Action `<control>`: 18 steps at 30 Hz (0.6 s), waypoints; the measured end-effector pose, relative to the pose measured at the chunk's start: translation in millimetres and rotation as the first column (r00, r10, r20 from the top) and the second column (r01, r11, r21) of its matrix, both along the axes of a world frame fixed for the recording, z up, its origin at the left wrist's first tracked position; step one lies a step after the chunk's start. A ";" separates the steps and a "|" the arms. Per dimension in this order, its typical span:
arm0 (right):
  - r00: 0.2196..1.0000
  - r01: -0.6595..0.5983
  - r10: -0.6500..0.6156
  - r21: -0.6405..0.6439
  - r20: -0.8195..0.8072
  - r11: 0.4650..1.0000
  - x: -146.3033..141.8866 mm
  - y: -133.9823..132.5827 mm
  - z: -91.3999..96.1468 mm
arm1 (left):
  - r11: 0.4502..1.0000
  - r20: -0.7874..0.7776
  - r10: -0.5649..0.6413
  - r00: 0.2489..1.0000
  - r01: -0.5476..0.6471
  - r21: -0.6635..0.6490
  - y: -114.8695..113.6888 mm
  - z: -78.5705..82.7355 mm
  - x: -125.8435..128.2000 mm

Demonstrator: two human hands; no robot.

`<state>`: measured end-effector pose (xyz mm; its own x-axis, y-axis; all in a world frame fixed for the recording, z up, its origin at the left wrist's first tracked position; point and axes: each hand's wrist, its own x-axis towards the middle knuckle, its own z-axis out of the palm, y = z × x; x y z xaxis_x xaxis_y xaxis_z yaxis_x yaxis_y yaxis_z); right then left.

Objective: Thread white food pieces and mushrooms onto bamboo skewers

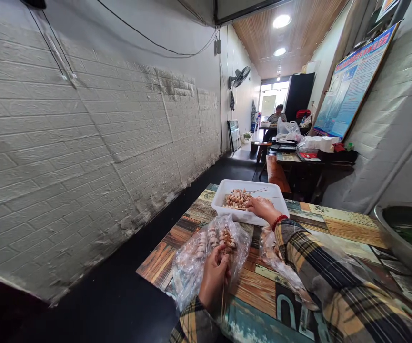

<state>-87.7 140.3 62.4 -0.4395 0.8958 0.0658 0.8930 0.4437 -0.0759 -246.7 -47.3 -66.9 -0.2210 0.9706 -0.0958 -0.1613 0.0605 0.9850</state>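
My left hand (213, 278) is closed on a thin bamboo skewer (227, 243) with pieces of meat threaded on its top, held over a clear plastic bag (195, 257) of raw meat pieces. My right hand (262, 207) reaches into a white plastic tray (277, 193), its fingers curled over the sticks of several finished meat skewers (237, 198) lying there. A red bead bracelet sits on that wrist, and both sleeves are plaid. A second clear bag (272, 252) lies under my right forearm.
The table (256, 290) has a patchwork wood-print top and stands next to a white brick-pattern wall. A large metal basin (404, 236) with greens sits at the right. Farther back are a bench, a cluttered table and a seated person (276, 114).
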 end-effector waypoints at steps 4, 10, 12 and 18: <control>0.993 0.081 -0.080 0.006 -0.085 0.997 1.5 3.1 -1.4 | 1.000 0.021 0.000 1.000 0.000 -0.003 -0.9 2.4 0.5; 0.948 0.120 -0.106 0.026 -0.299 0.992 16.9 -7.4 1.8 | 1.000 0.038 -0.005 0.999 0.005 -0.003 -0.6 2.5 0.4; 0.929 0.076 -0.066 0.012 -0.365 0.997 20.8 -17.5 3.7 | 1.000 0.042 -0.008 0.999 0.008 0.001 0.4 0.4 0.2; 0.803 -0.102 0.047 -0.059 -0.594 0.993 29.4 -73.5 3.2 | 1.000 0.012 -0.009 1.000 0.009 -0.001 2.7 -6.0 0.4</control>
<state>-58.3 66.7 65.7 -0.4057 0.8759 0.2612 0.6272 0.4747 -0.6175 -246.3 -44.6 -72.8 -0.2109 0.9724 -0.0996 -0.1725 0.0632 0.9830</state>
